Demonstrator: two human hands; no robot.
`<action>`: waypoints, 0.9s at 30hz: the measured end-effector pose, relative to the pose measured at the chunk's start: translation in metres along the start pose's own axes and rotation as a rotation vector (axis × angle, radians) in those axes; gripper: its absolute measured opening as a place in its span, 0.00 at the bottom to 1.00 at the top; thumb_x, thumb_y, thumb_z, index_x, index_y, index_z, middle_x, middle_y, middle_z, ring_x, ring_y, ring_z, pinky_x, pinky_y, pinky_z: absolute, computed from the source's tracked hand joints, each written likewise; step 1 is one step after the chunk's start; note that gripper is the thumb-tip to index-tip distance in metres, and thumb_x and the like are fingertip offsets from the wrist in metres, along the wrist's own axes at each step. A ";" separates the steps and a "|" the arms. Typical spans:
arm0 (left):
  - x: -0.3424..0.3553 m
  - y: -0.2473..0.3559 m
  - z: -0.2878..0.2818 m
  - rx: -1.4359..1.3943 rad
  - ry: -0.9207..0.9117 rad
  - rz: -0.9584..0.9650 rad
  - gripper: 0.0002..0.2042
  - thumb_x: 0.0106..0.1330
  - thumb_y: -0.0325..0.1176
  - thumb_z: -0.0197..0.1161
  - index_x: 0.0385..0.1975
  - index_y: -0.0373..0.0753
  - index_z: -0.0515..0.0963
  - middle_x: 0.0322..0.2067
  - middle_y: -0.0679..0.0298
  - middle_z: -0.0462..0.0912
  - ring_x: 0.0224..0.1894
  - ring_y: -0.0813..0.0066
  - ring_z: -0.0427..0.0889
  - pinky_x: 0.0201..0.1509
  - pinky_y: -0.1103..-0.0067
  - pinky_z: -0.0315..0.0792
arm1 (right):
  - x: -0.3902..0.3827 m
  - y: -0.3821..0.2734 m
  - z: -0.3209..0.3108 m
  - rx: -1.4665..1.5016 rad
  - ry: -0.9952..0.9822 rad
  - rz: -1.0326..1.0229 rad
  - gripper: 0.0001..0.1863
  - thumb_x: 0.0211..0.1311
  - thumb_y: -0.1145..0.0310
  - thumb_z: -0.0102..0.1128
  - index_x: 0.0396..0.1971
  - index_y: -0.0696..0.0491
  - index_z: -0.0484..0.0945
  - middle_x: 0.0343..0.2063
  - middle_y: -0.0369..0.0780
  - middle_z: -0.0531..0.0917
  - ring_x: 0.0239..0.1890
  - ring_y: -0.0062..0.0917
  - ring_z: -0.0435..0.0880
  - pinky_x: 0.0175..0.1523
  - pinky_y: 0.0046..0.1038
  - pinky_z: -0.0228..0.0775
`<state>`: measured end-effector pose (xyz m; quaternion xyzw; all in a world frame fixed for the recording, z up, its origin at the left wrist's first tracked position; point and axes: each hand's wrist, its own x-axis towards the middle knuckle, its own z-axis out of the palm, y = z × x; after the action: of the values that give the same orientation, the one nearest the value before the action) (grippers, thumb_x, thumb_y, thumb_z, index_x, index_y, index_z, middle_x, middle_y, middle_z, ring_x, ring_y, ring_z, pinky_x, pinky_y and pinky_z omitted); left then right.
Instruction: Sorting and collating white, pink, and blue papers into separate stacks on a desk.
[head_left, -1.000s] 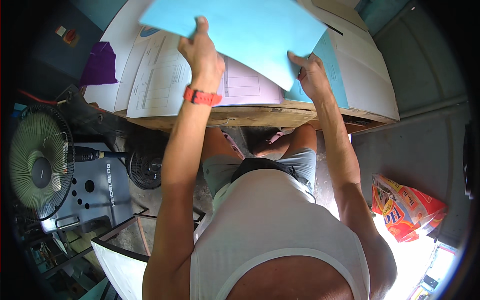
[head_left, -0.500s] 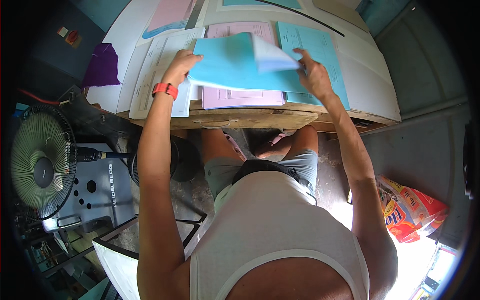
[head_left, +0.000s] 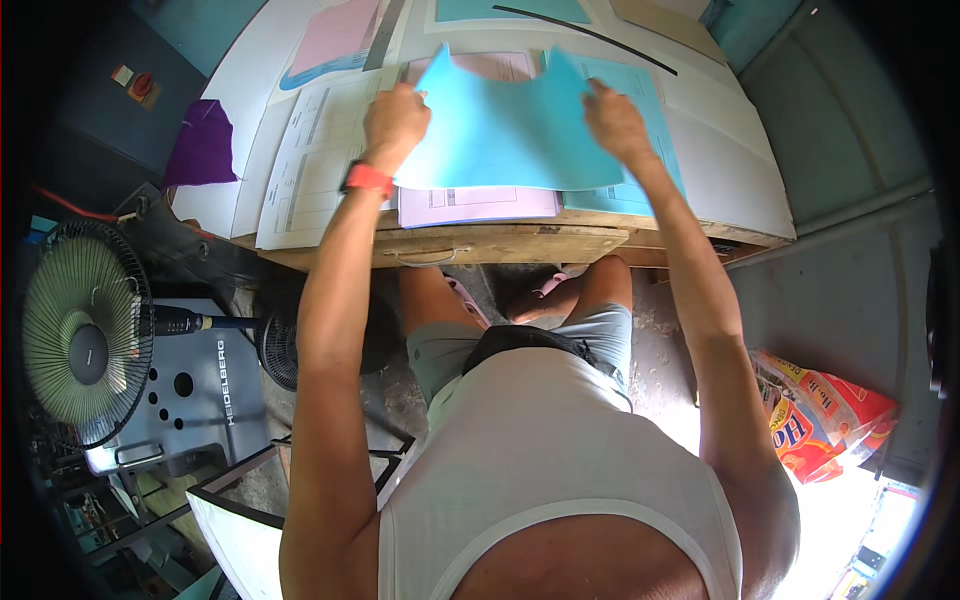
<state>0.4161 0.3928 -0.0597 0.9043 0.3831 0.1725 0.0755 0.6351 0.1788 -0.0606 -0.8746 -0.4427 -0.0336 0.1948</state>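
Note:
A blue paper sheet (head_left: pixel 510 135) is stretched between my hands, its far corners bent upward and its middle sagging. My left hand (head_left: pixel 397 125), below a red wristband, is closed on the left side of the sheet. On the opposite side my right hand (head_left: pixel 614 125) grips the other edge, somewhat smeared by motion. Beneath the sheet lies a pink stack of printed forms (head_left: pixel 470 208), partly covered. White printed forms (head_left: pixel 320 165) lie to the left of it. To the right is a blue stack of printed forms (head_left: pixel 650 130), its left part hidden by the sheet.
The forms lie on a white table (head_left: pixel 730 150) with a wooden drawer (head_left: pixel 500 245) at its front. Purple cloth (head_left: pixel 203 145) hangs at the left edge. A dark strip (head_left: pixel 590 38) lies at the back. A fan (head_left: pixel 88 340) stands left, a red plastic bag (head_left: pixel 825 410) right.
The blue sheet's folded-over right part, with its pale underside showing, has opened out, and both far corners now stand up. My left hand has moved rightward; the right remains at the right edge.

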 end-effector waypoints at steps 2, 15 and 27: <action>0.004 -0.003 -0.016 -0.644 0.103 -0.006 0.13 0.72 0.37 0.62 0.39 0.30 0.83 0.28 0.54 0.86 0.32 0.64 0.86 0.43 0.69 0.80 | 0.005 0.052 -0.013 0.227 0.227 -0.101 0.23 0.68 0.67 0.55 0.59 0.61 0.75 0.40 0.51 0.88 0.46 0.42 0.88 0.51 0.40 0.78; -0.018 -0.026 -0.018 -1.303 0.128 0.075 0.20 0.68 0.29 0.66 0.59 0.34 0.73 0.54 0.59 0.80 0.57 0.73 0.77 0.64 0.73 0.68 | -0.041 0.012 -0.021 1.015 0.414 -0.085 0.22 0.67 0.76 0.57 0.61 0.59 0.70 0.51 0.43 0.79 0.56 0.31 0.75 0.66 0.33 0.63; -0.017 -0.029 -0.003 -1.156 0.164 0.099 0.14 0.68 0.29 0.68 0.50 0.31 0.79 0.46 0.60 0.85 0.45 0.75 0.82 0.53 0.75 0.75 | -0.047 0.020 -0.021 1.061 0.366 -0.038 0.23 0.66 0.76 0.59 0.61 0.60 0.71 0.53 0.44 0.80 0.58 0.30 0.75 0.66 0.36 0.64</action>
<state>0.3847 0.4011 -0.0692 0.7167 0.1888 0.4264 0.5186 0.6247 0.1241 -0.0583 -0.6285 -0.3737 0.0390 0.6810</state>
